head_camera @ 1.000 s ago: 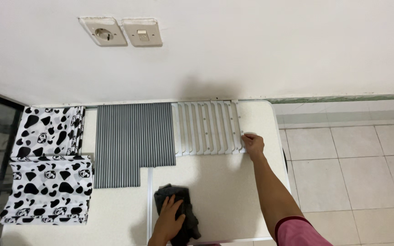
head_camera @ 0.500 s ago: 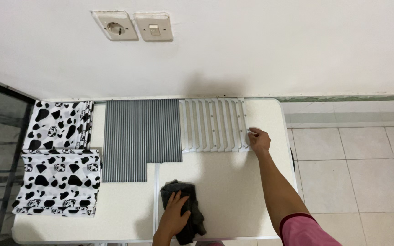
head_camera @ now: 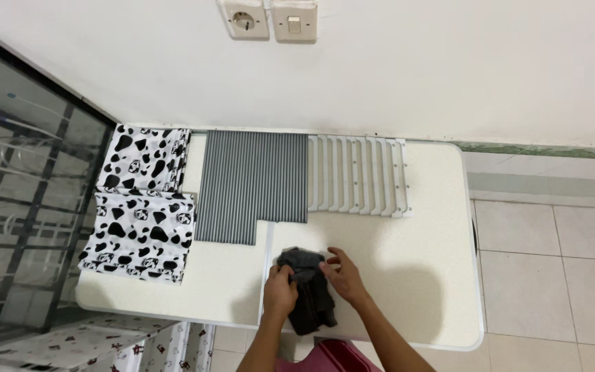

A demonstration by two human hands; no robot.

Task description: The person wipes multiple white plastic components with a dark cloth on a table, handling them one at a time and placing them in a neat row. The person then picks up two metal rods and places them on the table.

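Note:
A crumpled dark grey cloth (head_camera: 306,289) lies near the front edge of the white table (head_camera: 414,275). My left hand (head_camera: 280,289) grips its left side with curled fingers. My right hand (head_camera: 342,275) rests at the cloth's right side, fingers spread and touching its upper edge. Beyond the cloth, a white slatted panel (head_camera: 358,176) lies flat at the back of the table. A dark grey ribbed panel (head_camera: 253,182) with a notch cut from its corner lies to the left of the white one.
Two folded black-and-white cow-print cloths (head_camera: 142,207) sit at the table's left end. A wall socket (head_camera: 245,19) and switch (head_camera: 294,22) are above. A dark glass pane (head_camera: 22,193) stands to the left; tiled floor (head_camera: 552,262) lies to the right.
My right hand left the white slatted panel and came down to the dark cloth beside my left hand. The view shifted, so everything now sits further right in the frame.

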